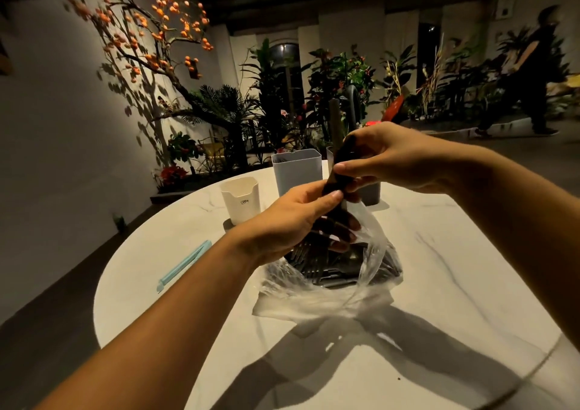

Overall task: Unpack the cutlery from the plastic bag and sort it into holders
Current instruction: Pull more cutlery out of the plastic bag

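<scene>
A clear plastic bag point(317, 293) lies open on the white marble table point(439, 268), with several dark forks point(326, 268) inside it. Above the bag, my left hand point(288, 221) grips the lower end of a dark bundle of cutlery point(340, 164). My right hand point(386, 158) pinches the same bundle higher up. A grey holder point(296, 171) stands just behind my hands, a cream holder point(240, 201) to its left. A third holder point(370, 193) is mostly hidden behind my right hand.
A light blue stick-like item point(185, 265) lies on the table at the left. Potted plants and a tree with orange fruit fill the back of the room. A person walks past at the far right. The table's round edge falls away at left.
</scene>
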{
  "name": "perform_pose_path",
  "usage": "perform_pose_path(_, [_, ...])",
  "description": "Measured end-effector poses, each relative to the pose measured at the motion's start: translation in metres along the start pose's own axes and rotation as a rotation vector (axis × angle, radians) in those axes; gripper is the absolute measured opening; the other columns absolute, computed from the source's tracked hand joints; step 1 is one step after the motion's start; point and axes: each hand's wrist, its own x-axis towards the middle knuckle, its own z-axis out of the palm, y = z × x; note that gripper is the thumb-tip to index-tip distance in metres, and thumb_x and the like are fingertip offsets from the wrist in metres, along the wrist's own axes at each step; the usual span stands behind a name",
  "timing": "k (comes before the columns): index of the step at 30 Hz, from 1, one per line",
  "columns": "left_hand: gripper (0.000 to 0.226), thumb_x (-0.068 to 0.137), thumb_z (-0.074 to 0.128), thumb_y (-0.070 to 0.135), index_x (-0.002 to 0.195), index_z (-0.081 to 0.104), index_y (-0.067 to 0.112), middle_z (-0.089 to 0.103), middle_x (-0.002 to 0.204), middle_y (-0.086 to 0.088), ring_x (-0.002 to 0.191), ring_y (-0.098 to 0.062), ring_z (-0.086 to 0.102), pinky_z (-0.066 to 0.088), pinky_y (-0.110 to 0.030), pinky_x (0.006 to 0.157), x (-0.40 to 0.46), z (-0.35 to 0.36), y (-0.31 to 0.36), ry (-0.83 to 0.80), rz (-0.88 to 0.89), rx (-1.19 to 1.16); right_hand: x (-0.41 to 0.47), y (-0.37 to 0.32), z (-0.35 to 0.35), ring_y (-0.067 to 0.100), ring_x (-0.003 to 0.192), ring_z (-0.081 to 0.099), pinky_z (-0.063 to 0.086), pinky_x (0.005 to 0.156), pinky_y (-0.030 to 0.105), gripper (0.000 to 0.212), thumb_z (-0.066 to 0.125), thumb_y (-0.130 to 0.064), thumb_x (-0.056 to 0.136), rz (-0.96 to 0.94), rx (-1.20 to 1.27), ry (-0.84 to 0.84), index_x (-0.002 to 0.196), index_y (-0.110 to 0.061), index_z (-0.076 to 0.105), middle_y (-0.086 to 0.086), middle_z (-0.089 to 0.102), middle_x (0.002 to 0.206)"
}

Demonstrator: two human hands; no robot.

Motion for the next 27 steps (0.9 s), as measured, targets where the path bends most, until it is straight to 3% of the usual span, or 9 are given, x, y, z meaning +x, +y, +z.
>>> perform_pose_path(3, [0.029,0.108,0.036,0.022,0.113,0.059,0.006,0.066,0.08,-0.008,0.075,-0.02,0.064,0.056,-0.03,0.067,-0.002,0.003,-0.002,0.016,-0.015,-0.029,0.001,0.005,0.005,0.021,0.091,0.074,0.059,0.069,0.023,0.021,0.064,-0.004,0.089,0.052,0.11,0.038,0.11,-0.006,0.064,0.013,0.072,0.103])
perform_pose_path(6, [0.027,0.108,0.036,0.023,0.108,0.057,0.006,0.064,0.082,-0.009,0.075,-0.021,0.065,0.057,-0.032,0.07,-0.004,0.005,-0.004,0.004,-0.085,-0.114,0.002,0.01,0.008,0.02,0.09,0.074,0.059,0.066,0.026,0.035,0.068,-0.003,0.086,0.075,0.112,0.087,0.119,-0.014,0.061,0.009,0.07,0.106])
perform_pose_path(10, [0.023,0.106,0.041,0.023,0.11,0.056,0.006,0.071,0.082,-0.01,0.072,-0.023,0.07,0.062,-0.036,0.072,-0.006,0.005,-0.013,0.019,-0.113,-0.163,0.006,0.02,0.014,0.024,0.102,0.069,0.054,0.07,0.026,0.013,0.061,-0.016,0.095,0.077,0.206,0.18,0.106,-0.018,0.068,0.007,0.071,0.104])
perform_pose_path(13, [0.024,0.107,0.039,0.026,0.107,0.054,0.008,0.073,0.082,-0.011,0.066,-0.022,0.069,0.061,-0.033,0.066,-0.008,0.005,-0.02,0.05,-0.11,-0.182,0.007,0.029,0.021,0.032,0.11,0.061,0.049,0.077,0.03,0.012,0.061,-0.02,0.095,0.074,0.288,0.286,0.099,-0.017,0.072,0.016,0.068,0.113])
perform_pose_path(16, [0.026,0.109,0.033,0.029,0.107,0.049,0.007,0.073,0.08,-0.011,0.065,-0.023,0.069,0.06,-0.031,0.064,-0.005,0.001,-0.032,0.092,-0.128,-0.255,0.012,0.042,0.028,0.027,0.097,0.06,0.05,0.076,0.029,0.013,0.058,-0.011,0.096,0.083,0.451,0.364,0.095,-0.012,0.071,0.018,0.068,0.107])
perform_pose_path(18, [0.026,0.109,0.032,0.028,0.106,0.049,0.008,0.072,0.084,-0.013,0.069,-0.026,0.071,0.061,-0.035,0.069,-0.001,-0.004,-0.042,0.122,-0.123,-0.297,0.017,0.053,0.035,0.022,0.086,0.061,0.052,0.066,0.025,0.011,0.059,-0.006,0.094,0.092,0.462,0.299,0.1,-0.011,0.066,0.012,0.067,0.096])
perform_pose_path(21, [0.031,0.11,0.033,0.029,0.11,0.054,0.006,0.073,0.088,-0.015,0.077,-0.028,0.072,0.062,-0.04,0.076,0.007,-0.013,-0.054,0.158,-0.123,-0.296,0.028,0.069,0.05,0.021,0.074,0.066,0.055,0.057,0.024,0.025,0.064,0.001,0.089,0.111,0.42,0.188,0.112,-0.009,0.059,0.01,0.066,0.092])
perform_pose_path(27, [0.027,0.108,0.039,0.029,0.116,0.06,0.014,0.077,0.088,-0.009,0.074,-0.023,0.075,0.061,-0.029,0.062,0.03,-0.024,-0.073,0.225,-0.118,-0.267,0.05,0.099,0.07,0.028,0.091,0.07,0.057,0.074,0.036,0.027,0.066,0.002,0.087,0.107,0.404,0.152,0.111,-0.01,0.061,0.017,0.068,0.104])
